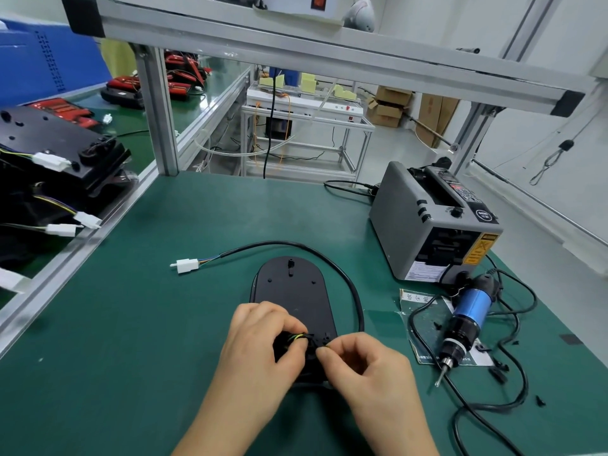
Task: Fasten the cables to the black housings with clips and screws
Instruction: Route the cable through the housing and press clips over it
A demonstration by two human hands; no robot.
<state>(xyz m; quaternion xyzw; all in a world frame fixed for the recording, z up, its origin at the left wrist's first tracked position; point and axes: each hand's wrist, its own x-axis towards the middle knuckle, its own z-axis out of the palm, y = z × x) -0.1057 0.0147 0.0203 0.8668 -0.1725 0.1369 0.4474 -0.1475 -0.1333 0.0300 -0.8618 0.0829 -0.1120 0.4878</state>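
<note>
At far left we see stacked black plastic housings. On the green bench mat, a white plastic connector ends the black round cable. The cable arcs over and round the right side of our flat black oval housing. At the housing's near end, our left hand and right hand each pinch the thin yellow-green wires with curled fingers. To the right, the grey tape dispenser bears a yellow warning label, its print too small to read. Beside it lies a blue-and-black electric screwdriver.
</note>
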